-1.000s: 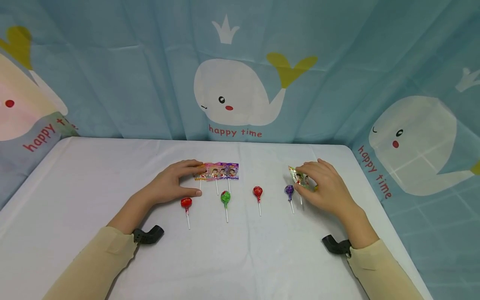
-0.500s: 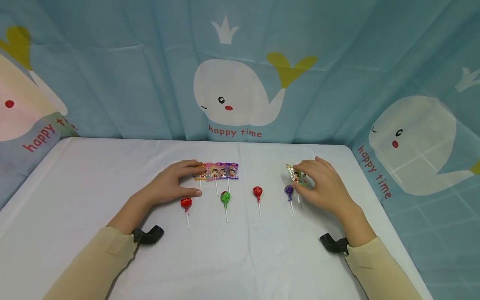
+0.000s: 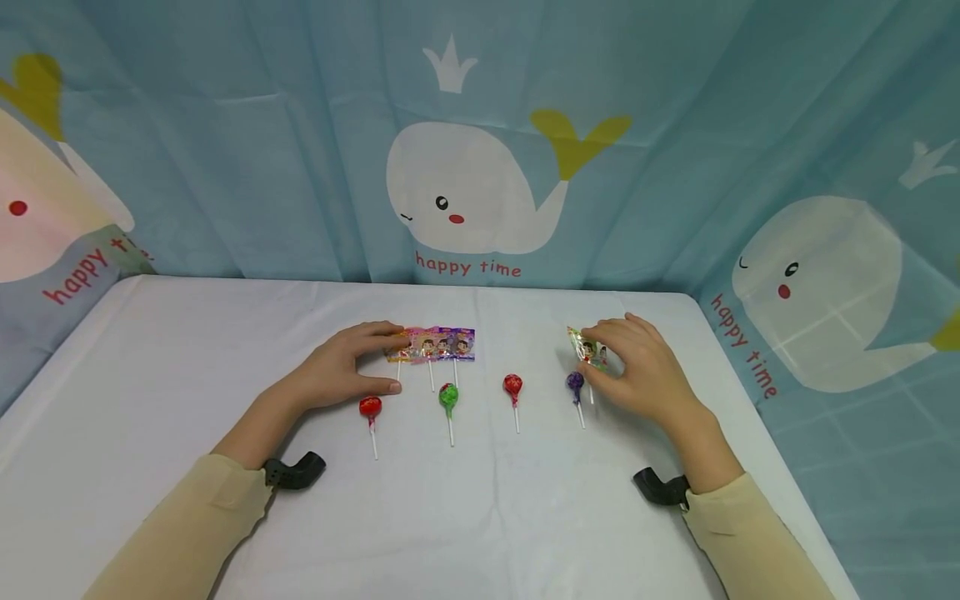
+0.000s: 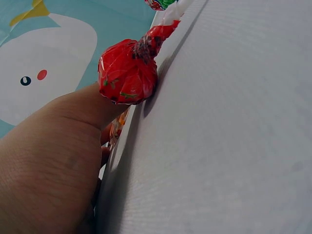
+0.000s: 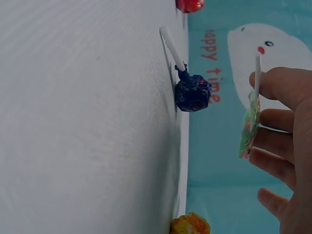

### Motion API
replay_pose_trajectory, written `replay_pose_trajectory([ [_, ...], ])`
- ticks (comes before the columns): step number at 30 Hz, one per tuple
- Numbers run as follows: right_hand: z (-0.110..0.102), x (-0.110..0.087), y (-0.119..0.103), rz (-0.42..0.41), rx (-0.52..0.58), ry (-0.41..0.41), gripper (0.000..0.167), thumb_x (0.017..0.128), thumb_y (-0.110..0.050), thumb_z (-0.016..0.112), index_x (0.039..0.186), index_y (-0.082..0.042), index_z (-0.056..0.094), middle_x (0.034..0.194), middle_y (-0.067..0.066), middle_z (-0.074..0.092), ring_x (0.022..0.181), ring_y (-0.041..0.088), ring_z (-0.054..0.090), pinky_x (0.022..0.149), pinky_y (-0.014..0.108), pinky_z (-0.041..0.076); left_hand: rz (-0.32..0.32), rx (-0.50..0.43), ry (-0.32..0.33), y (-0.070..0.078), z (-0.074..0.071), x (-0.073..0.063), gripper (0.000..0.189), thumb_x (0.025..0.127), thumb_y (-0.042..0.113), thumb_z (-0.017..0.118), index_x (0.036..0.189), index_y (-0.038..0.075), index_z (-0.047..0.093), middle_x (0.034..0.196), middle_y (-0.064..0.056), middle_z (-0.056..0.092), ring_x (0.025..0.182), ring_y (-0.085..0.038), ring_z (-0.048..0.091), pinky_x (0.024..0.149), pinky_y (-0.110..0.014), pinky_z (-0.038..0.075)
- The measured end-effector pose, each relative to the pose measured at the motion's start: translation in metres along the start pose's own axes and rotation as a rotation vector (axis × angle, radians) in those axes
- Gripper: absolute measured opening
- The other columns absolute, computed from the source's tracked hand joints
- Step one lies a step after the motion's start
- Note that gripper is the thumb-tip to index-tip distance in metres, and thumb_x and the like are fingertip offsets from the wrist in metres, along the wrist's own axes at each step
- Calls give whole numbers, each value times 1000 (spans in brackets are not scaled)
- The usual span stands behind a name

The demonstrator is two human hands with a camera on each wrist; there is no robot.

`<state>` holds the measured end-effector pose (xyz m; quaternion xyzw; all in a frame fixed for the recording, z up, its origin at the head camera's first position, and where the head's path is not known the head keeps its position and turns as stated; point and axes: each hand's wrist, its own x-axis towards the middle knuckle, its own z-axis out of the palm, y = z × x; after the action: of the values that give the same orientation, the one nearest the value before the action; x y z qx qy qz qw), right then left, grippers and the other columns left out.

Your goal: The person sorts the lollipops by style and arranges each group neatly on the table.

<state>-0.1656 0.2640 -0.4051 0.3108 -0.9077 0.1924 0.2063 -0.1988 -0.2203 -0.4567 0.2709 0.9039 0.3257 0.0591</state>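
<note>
At the back of the table, my left hand [image 3: 345, 365] touches the left end of a row of flat-wrapped lollipops, orange, pink [image 3: 423, 347] and purple [image 3: 466, 344], which overlap side by side. Its thumb is close above a round red lollipop [image 3: 370, 407], seen large in the left wrist view. My right hand [image 3: 641, 367] pinches a flat lollipop [image 5: 249, 127] in a green wrapper between thumb and fingers. In the right wrist view this lollipop is off the table, stick upward. Beside it lies a round purple lollipop [image 5: 193, 92]. The right hand hides a yellow lollipop [image 5: 190, 224] from the head view.
Between the hands, a round green lollipop [image 3: 448, 395] and another red one [image 3: 512, 384] lie on the white tablecloth [image 3: 420, 525], sticks toward me. A blue curtain [image 3: 300, 183] with printed whales hangs behind the table and along its right side.
My right hand has moved slightly left with the green-wrapped lollipop, closer over the purple one. A bit of yellow that showed by this hand is now covered. The left hand stays in place.
</note>
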Motion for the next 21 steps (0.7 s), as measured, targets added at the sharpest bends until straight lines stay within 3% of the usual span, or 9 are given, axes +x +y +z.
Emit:
replay_pose_trajectory([
  [21, 3, 0, 2, -13, 0, -3, 43, 89, -24, 88, 125, -4, 78, 118, 9, 79, 114, 31, 70, 120, 64, 39, 2, 3, 3, -2, 1, 1, 77, 88, 46, 92, 156, 23, 64, 167, -7, 49, 157, -39, 37, 124, -70, 31],
])
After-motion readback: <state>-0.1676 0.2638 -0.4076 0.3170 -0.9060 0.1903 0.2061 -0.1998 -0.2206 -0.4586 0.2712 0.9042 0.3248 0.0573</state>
